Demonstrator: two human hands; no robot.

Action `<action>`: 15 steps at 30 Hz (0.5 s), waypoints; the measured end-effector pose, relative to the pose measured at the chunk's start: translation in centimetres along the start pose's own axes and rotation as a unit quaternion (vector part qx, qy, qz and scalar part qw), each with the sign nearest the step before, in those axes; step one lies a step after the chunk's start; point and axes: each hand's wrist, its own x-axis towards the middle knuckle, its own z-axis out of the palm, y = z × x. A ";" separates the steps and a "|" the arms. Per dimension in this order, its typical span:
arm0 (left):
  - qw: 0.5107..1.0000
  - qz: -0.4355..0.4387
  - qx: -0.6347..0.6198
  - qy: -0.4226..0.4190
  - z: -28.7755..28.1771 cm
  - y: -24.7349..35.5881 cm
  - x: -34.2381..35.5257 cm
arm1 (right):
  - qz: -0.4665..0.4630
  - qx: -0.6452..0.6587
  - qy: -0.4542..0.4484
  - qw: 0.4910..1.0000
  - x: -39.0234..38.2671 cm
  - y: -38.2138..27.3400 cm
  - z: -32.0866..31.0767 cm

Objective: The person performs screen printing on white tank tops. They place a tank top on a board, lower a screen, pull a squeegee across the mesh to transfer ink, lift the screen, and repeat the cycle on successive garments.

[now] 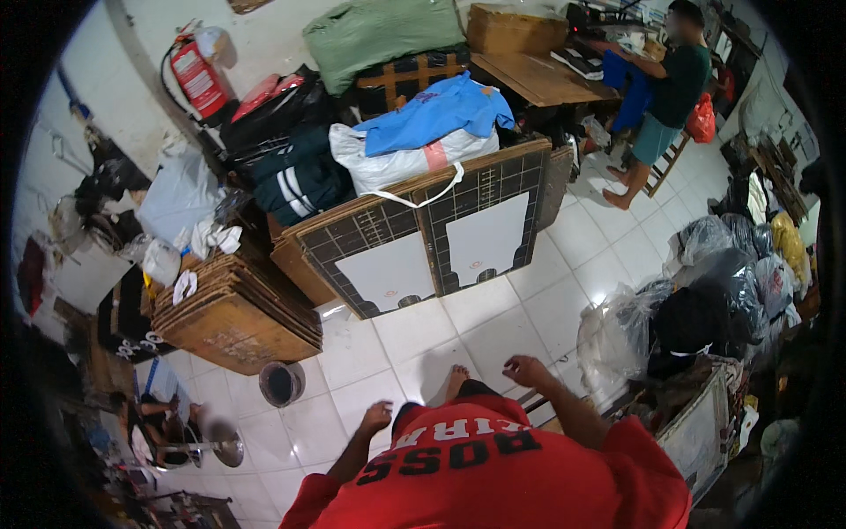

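Note:
My left hand (377, 416) hangs in front of my body on the left, its fingers loosely bent and apart, with nothing seen in it. Farther to the right, my right hand (527, 371) is held out over the tiled floor, its fingers half bent and apart, also without anything in it. Neither hand touches an object. Ahead of them stand two dark, grid-marked boards (480, 189), leaning side by side with white panels on their fronts. A white strap (421, 201) hangs over their top edge.
A dark bucket (281, 384) and stacked brown boards (233, 322) stand at left. Bags under a blue cloth (436, 115) lie behind the grid-marked boards. Plastic bags (714, 282) pile up at right. Another person (679, 79) stands at a far-right table; someone sits (159, 423) at lower left.

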 end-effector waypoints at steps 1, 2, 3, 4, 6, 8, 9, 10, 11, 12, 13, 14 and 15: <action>0.997 0.028 0.028 0.062 -1.4 1.4 2.6 | 0.002 -0.003 -0.012 1.000 2.5 -0.4 -1.6; 0.999 -0.006 0.000 0.050 -3.3 3.1 6.0 | -0.011 -0.036 -0.013 0.999 4.8 -0.8 -3.3; 0.994 -0.013 0.051 0.096 -5.0 4.9 8.8 | -0.022 -0.029 -0.018 0.999 6.9 -1.0 -5.2; 0.991 0.042 -0.015 0.128 -7.2 6.7 11.6 | -0.013 -0.039 -0.015 0.999 9.1 -1.5 -7.0; 0.929 -0.042 -0.350 0.116 -11.4 10.5 16.0 | -0.045 -0.033 0.032 0.998 13.5 -2.7 -10.3; 0.918 -0.066 -0.367 0.139 -16.3 14.5 20.9 | -0.044 -0.005 0.073 0.996 17.5 -3.4 -13.4; 0.952 -0.018 -0.248 0.177 -19.1 16.3 23.0 | -0.044 0.008 0.094 0.995 19.0 -3.6 -14.6; 0.948 0.025 -0.212 0.238 -21.1 18.2 25.2 | -0.054 0.026 0.124 0.990 20.4 -3.7 -15.4; 0.943 0.015 -0.176 0.282 -23.2 20.2 27.3 | -0.035 0.022 0.115 0.992 21.3 -3.9 -15.7; 0.941 0.034 -0.020 0.337 -25.6 21.8 28.9 | -0.030 0.020 0.120 0.992 22.6 -4.0 -16.6; 0.910 0.042 0.126 0.393 -27.4 23.6 30.4 | -0.008 0.004 0.117 0.993 23.9 -3.7 -17.8; 0.907 0.028 0.169 0.385 -29.3 25.2 32.2 | 0.016 0.008 0.093 0.996 24.5 -3.3 -18.6; 0.904 0.032 0.205 0.374 -31.0 26.6 33.9 | 0.037 -0.038 0.044 0.998 25.5 -3.0 -19.7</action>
